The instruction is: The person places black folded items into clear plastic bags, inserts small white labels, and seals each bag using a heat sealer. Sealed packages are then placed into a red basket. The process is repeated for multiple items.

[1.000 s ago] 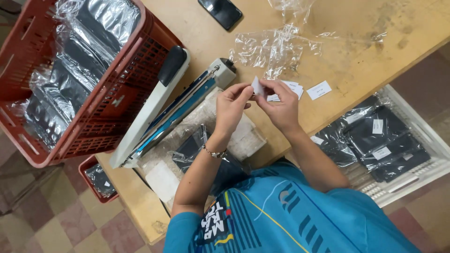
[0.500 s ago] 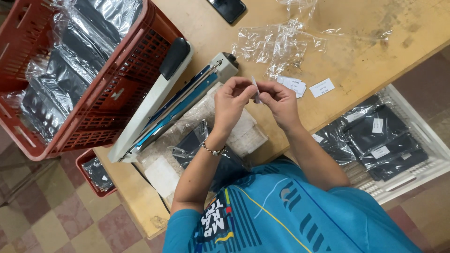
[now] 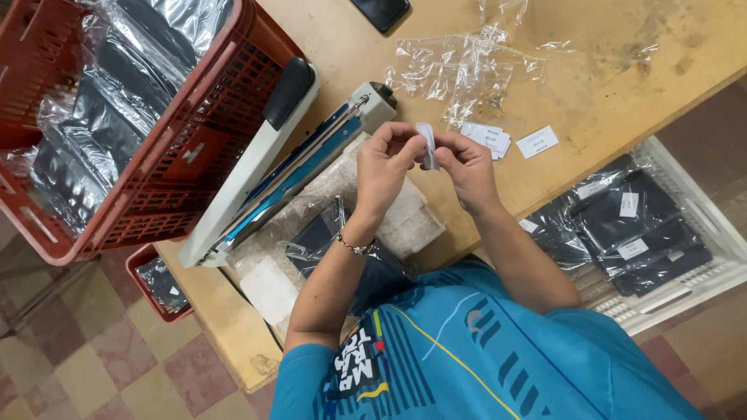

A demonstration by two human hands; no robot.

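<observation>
A single camera, worn on the person's head, looks almost straight down over the blue-shirted shoulders and chest, which fill the bottom edge of the view. It sits close above the two hands, which meet near the middle of the picture, just right of the heat sealer (image 3: 288, 175). Taking the sealer as the landmark, the view faces forward across the tabletop (image 3: 622, 70), which runs away up and to the right of it; the red crate (image 3: 167, 167) lies against the sealer's left side, and the white tray (image 3: 685, 288) sits well off to its lower right. Tiled floor shows below and left of the sealer. The picture is tilted, so the tabletop edges run diagonally.
</observation>
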